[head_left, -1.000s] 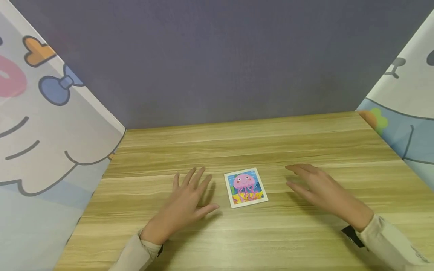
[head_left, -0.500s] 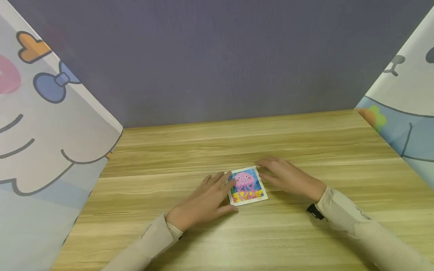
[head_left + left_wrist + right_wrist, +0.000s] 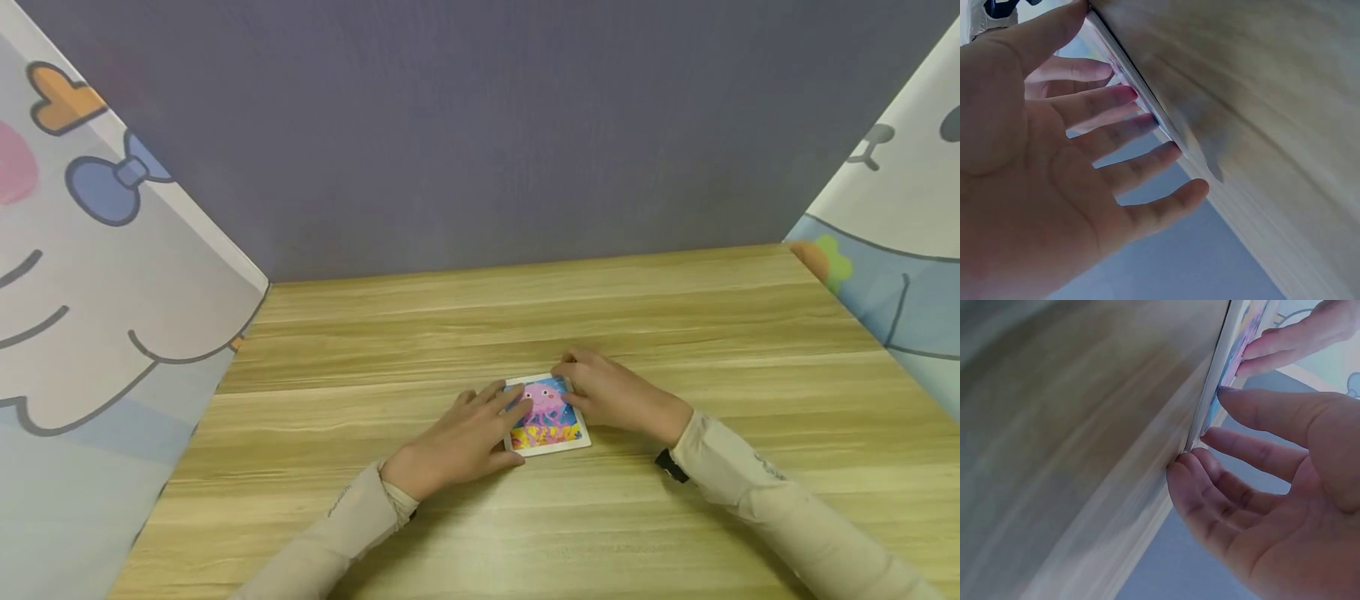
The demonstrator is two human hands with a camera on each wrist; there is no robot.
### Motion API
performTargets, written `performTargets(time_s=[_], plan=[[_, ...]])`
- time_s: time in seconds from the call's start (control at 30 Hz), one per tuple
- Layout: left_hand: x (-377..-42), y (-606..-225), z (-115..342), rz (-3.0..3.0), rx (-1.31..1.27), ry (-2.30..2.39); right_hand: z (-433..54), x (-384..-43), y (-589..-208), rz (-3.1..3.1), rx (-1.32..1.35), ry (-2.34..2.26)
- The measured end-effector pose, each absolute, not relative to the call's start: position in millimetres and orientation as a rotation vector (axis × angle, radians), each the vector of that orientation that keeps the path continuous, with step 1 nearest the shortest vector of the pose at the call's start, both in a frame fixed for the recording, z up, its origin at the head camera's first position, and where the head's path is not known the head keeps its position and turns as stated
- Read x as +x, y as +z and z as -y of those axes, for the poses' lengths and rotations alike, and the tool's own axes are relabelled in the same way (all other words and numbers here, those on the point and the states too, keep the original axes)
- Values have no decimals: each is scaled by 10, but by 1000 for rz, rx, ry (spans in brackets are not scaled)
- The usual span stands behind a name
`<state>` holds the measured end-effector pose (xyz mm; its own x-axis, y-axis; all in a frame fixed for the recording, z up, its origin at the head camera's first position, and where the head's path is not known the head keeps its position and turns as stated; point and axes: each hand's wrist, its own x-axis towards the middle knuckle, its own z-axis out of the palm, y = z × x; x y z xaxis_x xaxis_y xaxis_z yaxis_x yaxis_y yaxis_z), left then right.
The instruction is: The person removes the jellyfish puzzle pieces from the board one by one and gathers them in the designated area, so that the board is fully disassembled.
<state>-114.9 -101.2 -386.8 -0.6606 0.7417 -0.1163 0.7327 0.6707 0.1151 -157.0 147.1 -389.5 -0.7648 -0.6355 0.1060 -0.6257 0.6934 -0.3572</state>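
A thin jellyfish picture board (image 3: 551,433) with a white border lies flat on the wooden table, near its middle in the head view. Across its left part rests my left hand (image 3: 465,442), fingers extended, with fingertips over the picture and the thumb by the lower left corner. At the upper right corner, my right hand (image 3: 617,397) grips the board's edge: its thumb lies on the picture, its other fingers bend against the side. The right wrist view shows these curled fingers (image 3: 1191,494) at the board's rim. From the left wrist, the board's edge (image 3: 1141,90) appears side-on.
The wooden tabletop (image 3: 390,333) surrounds the board. A plain grey-purple wall (image 3: 525,142) rises behind it. Cartoon-printed panels flank both sides, a left panel (image 3: 112,300) and a right panel (image 3: 922,192).
Both hands have come inward from either side of the board to touch it. The right fingers have curled at its upper right corner. The board has stayed nearly in place.
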Motion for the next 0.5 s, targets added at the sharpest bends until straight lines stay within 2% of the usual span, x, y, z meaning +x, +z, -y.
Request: performTargets(time_s=[0.5], plan=[[-1168, -3875, 981, -2733, 1212, 76, -1439, -1524, -3921, -2860, -1063, -664]])
